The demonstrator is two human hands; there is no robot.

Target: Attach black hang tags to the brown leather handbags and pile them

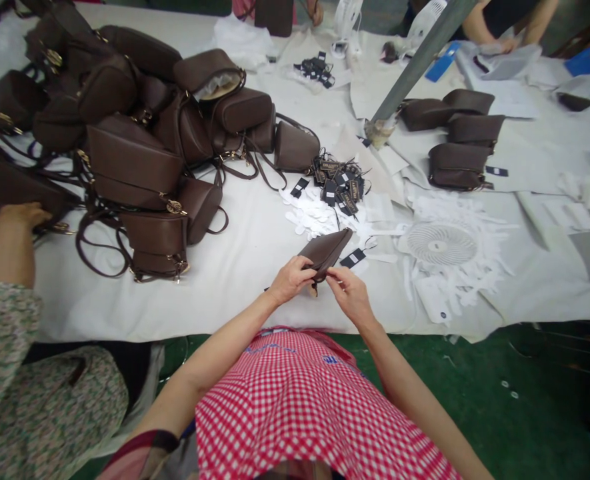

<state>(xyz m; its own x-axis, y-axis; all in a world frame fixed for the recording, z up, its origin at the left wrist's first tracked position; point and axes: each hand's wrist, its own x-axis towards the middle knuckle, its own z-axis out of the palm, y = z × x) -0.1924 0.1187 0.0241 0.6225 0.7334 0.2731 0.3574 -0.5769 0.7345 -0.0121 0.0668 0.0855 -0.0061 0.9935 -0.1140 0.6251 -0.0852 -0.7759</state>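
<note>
A small brown pouch point(326, 248) is tilted above the front part of the white-covered table point(255, 267). My left hand point(293, 279) is closed on the pouch's near left end. At its near right corner my right hand point(349, 291) pinches with thumb and fingers; what lies between them is too small to make out. Just right of the pouch is a black tag point(353, 258) with a thin black string. Beyond the pouch lie white paper pieces point(309, 212) and a heap of black tags point(342, 183).
Brown bags point(135, 160) are heaped at the left, where a co-worker's hand point(22, 215) touches one. A white fan point(441, 243) stands among white strips at right. A grey pole point(419, 63) slants behind, near several brown pouches point(459, 165). Other people's hands are across the table.
</note>
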